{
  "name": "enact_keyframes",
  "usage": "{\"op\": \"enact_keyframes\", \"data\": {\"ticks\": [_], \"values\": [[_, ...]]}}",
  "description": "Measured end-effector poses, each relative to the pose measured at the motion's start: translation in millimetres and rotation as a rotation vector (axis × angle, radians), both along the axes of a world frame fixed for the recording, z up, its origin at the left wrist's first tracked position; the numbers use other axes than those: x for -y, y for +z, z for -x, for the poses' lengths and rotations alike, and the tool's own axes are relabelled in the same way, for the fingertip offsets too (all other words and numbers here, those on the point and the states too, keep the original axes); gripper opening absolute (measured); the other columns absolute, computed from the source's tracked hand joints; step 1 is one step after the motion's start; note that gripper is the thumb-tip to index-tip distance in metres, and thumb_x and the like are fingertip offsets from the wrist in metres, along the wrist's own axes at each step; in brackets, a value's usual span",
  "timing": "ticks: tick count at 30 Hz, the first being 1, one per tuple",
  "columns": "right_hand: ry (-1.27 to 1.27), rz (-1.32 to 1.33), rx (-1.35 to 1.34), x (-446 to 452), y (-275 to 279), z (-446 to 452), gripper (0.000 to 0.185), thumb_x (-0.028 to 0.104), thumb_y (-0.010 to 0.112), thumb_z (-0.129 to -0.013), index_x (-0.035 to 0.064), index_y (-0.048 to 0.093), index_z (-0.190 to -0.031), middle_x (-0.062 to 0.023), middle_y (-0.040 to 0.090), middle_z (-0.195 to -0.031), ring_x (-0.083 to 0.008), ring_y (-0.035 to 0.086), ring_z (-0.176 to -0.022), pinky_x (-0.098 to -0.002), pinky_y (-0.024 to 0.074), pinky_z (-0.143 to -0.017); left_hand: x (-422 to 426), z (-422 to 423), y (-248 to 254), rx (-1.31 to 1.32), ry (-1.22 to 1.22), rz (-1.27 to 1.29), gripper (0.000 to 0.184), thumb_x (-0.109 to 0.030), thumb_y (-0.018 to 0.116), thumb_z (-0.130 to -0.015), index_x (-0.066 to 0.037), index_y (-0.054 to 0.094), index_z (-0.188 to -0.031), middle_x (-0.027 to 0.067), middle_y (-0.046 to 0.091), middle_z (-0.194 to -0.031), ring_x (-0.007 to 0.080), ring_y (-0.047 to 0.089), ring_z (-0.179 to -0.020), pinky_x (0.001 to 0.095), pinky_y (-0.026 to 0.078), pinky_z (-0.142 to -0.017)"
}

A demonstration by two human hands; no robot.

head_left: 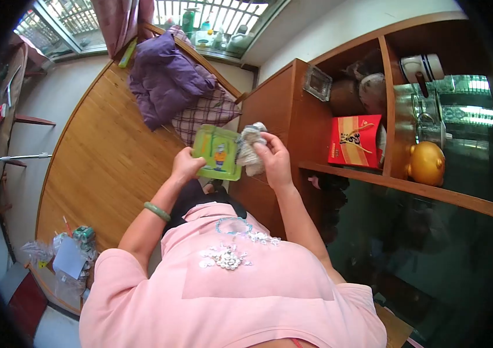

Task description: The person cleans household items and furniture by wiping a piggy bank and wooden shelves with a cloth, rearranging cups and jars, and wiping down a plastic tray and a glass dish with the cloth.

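My left hand [187,165] grips the left edge of a green tray [204,139], thumb on top. The tray is square with rounded corners and has a cartoon figure in orange printed on it. In my right hand [276,158] is a bunched, greyish-white cloth [250,152], pinched between thumb and fingers. The cloth hangs at the tray's right edge and overlaps it slightly; I cannot tell whether it presses on the surface. Both hands are held out in front of my body, near the wooden cabinet.
A wooden table [92,156] curves along the left. On its far end lie a purple padded jacket [162,78] and a plaid cloth [203,116]. The cabinet [269,110] at right holds a red box [355,141], a golden ornament [426,163] and a glass ashtray [318,83]. Plastic bags [63,255] sit lower left.
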State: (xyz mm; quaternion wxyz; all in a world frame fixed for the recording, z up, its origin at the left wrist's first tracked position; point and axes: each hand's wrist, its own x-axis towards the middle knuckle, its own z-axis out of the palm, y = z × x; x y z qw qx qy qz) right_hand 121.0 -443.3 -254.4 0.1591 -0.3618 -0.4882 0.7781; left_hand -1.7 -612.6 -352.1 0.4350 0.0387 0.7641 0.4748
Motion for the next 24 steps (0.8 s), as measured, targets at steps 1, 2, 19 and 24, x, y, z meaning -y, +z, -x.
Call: {"op": "enact_keyframes", "data": {"ticks": [1,2,19,24], "values": [[0.215,-0.38,0.031,7,-4,7,0.032,0.008,0.055,-0.076,0.0008,0.048,-0.107,-0.0081,0.055,-0.094,-0.0174,0.054,-0.084,-0.0298,0.0434,-0.076,-2,7,9,-0.003,0.001,0.0,0.031,-0.016,0.06,-0.061,0.003,0.054,-0.085,0.01,0.057,-0.067,0.0186,0.058,-0.054,0.0295,0.047,-0.042],[0.427,-0.765,0.061,14,3,17,0.033,0.009,0.056,-0.075,0.0025,0.049,-0.106,-0.01,0.054,-0.096,-0.0212,0.053,-0.086,-0.032,0.0429,-0.077,-5,15,22,0.003,-0.061,-0.044,0.031,-0.016,0.06,-0.061,0.003,0.054,-0.085,0.0093,0.057,-0.068,0.0181,0.057,-0.054,0.0292,0.048,-0.042],[0.509,-1.335,0.543,51,4,108,0.027,0.028,0.054,-0.072,0.0036,0.055,-0.084,-0.0193,0.059,-0.076,-0.0339,0.058,-0.068,-0.0441,0.0454,-0.061,5,62,87,-0.462,0.095,-0.145,0.038,-0.032,0.065,-0.056,-0.001,0.056,-0.077,0.0188,0.059,-0.075,0.0306,0.059,-0.071,0.0368,0.045,-0.065],[0.227,-1.274,0.115,33,4,130,0.027,0.019,0.059,-0.069,0.0047,0.058,-0.092,-0.0157,0.057,-0.08,-0.0317,0.055,-0.075,-0.0386,0.044,-0.068,8,69,98,-0.498,0.046,-0.231,0.044,-0.035,0.066,-0.059,0.0,0.056,-0.083,0.0154,0.06,-0.075,0.026,0.06,-0.068,0.0343,0.046,-0.062]]}}
